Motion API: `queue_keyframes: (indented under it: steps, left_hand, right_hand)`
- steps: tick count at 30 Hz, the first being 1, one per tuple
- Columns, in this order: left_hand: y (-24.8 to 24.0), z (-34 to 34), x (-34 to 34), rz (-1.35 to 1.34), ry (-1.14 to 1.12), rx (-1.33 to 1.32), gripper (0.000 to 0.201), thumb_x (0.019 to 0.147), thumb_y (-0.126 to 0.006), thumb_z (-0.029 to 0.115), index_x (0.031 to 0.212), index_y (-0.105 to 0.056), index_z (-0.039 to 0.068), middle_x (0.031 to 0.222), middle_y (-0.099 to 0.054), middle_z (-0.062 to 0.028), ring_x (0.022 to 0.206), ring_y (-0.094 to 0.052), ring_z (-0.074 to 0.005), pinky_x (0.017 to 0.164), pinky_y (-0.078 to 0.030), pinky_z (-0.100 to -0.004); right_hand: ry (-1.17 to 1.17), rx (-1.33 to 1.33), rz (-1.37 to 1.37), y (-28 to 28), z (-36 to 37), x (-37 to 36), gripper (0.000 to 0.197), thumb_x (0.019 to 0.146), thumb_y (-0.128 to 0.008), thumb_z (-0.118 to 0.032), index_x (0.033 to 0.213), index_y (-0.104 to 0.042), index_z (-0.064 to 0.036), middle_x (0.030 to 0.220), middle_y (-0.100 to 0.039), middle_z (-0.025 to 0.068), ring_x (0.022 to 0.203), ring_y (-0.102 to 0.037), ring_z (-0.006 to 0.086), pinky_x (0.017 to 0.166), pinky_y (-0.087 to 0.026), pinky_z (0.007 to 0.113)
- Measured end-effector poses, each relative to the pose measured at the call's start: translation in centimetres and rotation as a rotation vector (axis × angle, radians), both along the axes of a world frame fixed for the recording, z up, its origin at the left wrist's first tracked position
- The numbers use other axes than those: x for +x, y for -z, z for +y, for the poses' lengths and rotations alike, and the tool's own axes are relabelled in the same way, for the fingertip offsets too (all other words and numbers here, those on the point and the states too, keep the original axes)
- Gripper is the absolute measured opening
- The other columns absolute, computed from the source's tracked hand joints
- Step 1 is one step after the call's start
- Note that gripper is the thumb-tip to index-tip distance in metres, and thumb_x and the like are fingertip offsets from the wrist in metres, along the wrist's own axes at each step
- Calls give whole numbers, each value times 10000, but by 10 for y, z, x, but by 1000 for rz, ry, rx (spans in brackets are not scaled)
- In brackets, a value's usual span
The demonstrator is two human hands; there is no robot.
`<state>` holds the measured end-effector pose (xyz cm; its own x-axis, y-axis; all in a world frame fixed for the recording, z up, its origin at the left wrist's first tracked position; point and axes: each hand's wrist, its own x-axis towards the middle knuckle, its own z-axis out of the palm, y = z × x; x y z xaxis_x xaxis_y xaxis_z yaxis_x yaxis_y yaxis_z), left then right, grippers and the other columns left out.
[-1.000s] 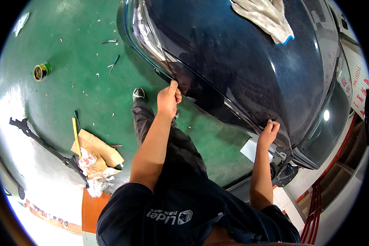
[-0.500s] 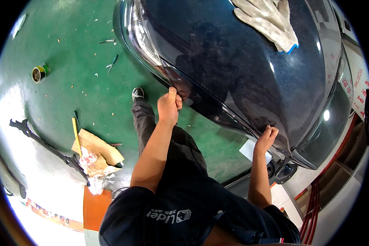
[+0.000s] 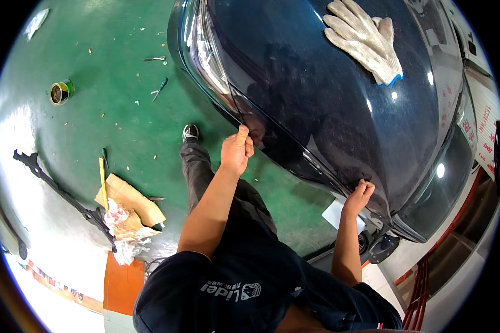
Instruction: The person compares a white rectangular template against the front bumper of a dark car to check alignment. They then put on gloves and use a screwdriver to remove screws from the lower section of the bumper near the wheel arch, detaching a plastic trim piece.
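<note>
A dark blue car [image 3: 294, 55] with a glossy hood fills the upper right. Its dark fender [image 3: 286, 152] runs from the headlight [image 3: 210, 61] toward the side mirror [image 3: 383, 248]. At the headlight end, my left hand [image 3: 237, 151] is closed on the fender's edge, thumb on top. Farther right, my right hand [image 3: 359, 197] pinches the same panel along its lower edge. The undersides of both grips are hidden. On the hood lies a whitish knit work glove [image 3: 366, 41] with a blue cuff edge.
On the green floor [image 3: 111, 127] at left are a can [image 3: 61, 92], a screwdriver [image 3: 160, 89], another small tool [image 3: 154, 58] and scattered small bits. A long black plastic strip [image 3: 66, 191] lies beside flattened cardboard [image 3: 130, 197] and crumpled clear plastic [image 3: 129, 250].
The view has shifted slightly, so the car and both hands sit a little lower in the picture. Both hands keep their grips on the panel's edge.
</note>
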<state>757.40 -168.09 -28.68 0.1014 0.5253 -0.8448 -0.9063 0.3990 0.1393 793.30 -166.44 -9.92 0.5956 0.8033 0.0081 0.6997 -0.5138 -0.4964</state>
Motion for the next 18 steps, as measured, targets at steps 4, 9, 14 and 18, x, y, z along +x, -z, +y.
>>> queue_keyframes:
  steps: [4, 9, 14, 18]
  left_hand:
    - [-4, 1, 5, 36, -12, 25, 567, 933, -729, 531, 651, -567, 66, 534, -499, -45, 459, -438, -162, 470, -334, -307]
    - [-10, 2, 12, 135, -1, 4, 597, 951, -688, 566, 652, -567, 63, 525, -488, -43, 455, -438, -157, 460, -322, -299]
    - [-13, 6, 10, 152, 34, -31, 613, 933, -696, 592, 683, -575, 45, 568, -496, -41, 462, -432, -150, 456, -320, -294]
    - [-14, 10, 0, 207, 95, -20, 629, 916, -714, 604, 700, -577, 29, 574, -478, -34, 466, -417, -139, 454, -313, -283]
  right_hand:
    - [9, 19, 41, 3, -2, 2, 187, 1013, -586, -156, 903, -474, -56, 884, -457, 18, 828, -416, 136, 767, -391, 301]
    - [-11, 51, 6, 3, -1, -4, 191, 1010, -586, -148, 894, -468, -52, 870, -453, 25, 818, -421, 147, 771, -400, 310]
    - [-60, 73, -121, 4, 2, -6, 201, 983, -617, -176, 916, -519, -15, 860, -528, 87, 807, -494, 208, 790, -446, 358]
    - [-138, 99, -204, 6, 5, -6, 217, 960, -637, -179, 894, -528, -4, 843, -561, 141, 787, -533, 280, 783, -454, 406]
